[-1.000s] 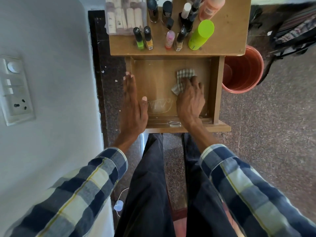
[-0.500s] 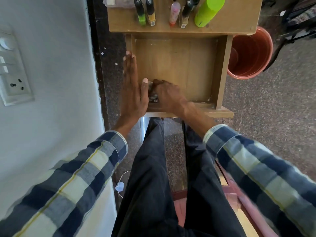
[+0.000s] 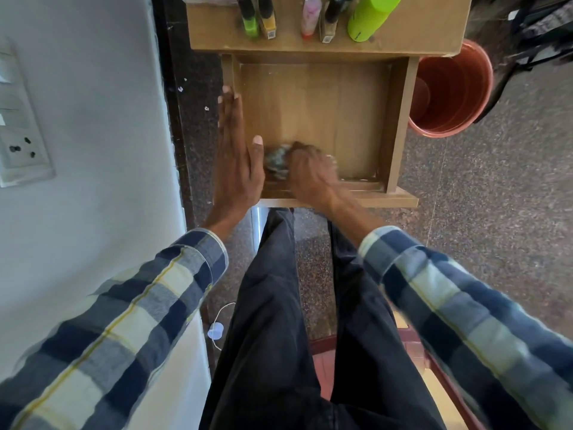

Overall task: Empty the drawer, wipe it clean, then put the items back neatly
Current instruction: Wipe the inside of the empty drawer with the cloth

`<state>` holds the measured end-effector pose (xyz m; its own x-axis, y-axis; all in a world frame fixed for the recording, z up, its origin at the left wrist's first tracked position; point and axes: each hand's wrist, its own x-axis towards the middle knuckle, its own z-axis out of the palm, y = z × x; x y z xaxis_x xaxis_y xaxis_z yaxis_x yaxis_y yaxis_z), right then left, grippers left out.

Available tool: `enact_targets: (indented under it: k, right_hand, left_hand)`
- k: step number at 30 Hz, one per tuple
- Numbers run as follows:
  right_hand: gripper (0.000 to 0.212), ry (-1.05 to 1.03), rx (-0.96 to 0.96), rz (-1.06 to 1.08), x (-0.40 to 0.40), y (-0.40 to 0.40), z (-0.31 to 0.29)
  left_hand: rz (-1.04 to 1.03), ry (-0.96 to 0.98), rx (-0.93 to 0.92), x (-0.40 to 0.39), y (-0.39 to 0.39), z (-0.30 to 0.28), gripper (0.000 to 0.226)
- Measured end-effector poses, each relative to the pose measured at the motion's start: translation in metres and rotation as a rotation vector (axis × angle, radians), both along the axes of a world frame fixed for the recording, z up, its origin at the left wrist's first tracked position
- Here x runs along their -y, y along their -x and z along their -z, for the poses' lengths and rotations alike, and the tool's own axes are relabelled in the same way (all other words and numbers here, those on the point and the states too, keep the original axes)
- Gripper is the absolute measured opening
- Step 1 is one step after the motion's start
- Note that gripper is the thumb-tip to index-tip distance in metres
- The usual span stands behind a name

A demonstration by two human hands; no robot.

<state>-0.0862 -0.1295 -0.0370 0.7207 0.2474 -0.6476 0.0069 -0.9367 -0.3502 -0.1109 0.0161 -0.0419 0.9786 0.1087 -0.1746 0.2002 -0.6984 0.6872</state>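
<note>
Drawer (image 3: 313,100) emptied, wipe underway: right hand (image 3: 310,173) fingers clenched on cloth (image 3: 277,159) near-left; left hand (image 3: 237,156) flat, released on left wall. Bottles (image 3: 310,17) on surface, restock pending.

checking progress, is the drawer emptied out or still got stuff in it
Emptied: the open drawer shows bare wood, holding only the cloth under the right hand. The bottles stand on top.

a red-brown bucket (image 3: 452,88) stands on the speckled stone floor (image 3: 496,197); a white switch panel (image 3: 18,131) is fixed to the pale wall (image 3: 93,135).
</note>
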Motion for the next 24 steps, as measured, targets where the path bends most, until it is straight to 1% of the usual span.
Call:
enact_targets:
  k: [2,4,5,8,11,12,14,19,22,24]
  right_hand:
    - [0.031,-0.124,-0.031,-0.110,-0.032,0.006,0.000]
    - [0.036,-0.165,-0.062,-0.196,-0.043,0.009,0.002]
    - [0.036,-0.156,-0.062,-0.205,-0.037,0.009,0.004]
    - [0.033,-0.031,-0.050,-0.178,0.001,0.006,0.004]
    - [0.022,0.143,0.005,-0.074,0.055,0.003,0.004]
    - [0.021,0.201,0.018,-0.031,0.070,0.003,0.003]
    - [0.024,0.235,0.035,0.006,0.084,0.002,0.002]
    - [0.030,0.152,0.067,-0.041,0.059,0.012,0.001]
    - [0.037,-0.005,0.052,-0.079,0.019,0.015,0.007]
    - [0.033,-0.113,0.003,-0.158,-0.010,0.011,0.014]
  left_hand:
    - [0.001,-0.005,0.003,0.000,0.001,-0.001,0.060]
    - [-0.015,-0.014,0.009,-0.002,0.001,-0.001,0.058]
    - [-0.017,-0.018,0.013,-0.002,0.001,-0.001,0.057]
    - [-0.007,-0.021,0.025,-0.001,0.001,-0.001,0.056]
    - [-0.001,-0.018,0.033,-0.001,0.000,0.001,0.056]
    - [0.001,-0.021,0.034,-0.001,0.000,0.001,0.057]
    - [0.003,-0.033,0.032,-0.001,0.000,0.003,0.057]
    - [0.000,-0.027,0.032,-0.001,0.000,0.004,0.058]
    - [-0.001,-0.013,0.011,-0.002,0.000,0.003,0.057]
    - [-0.018,0.010,-0.010,-0.002,0.000,0.001,0.056]
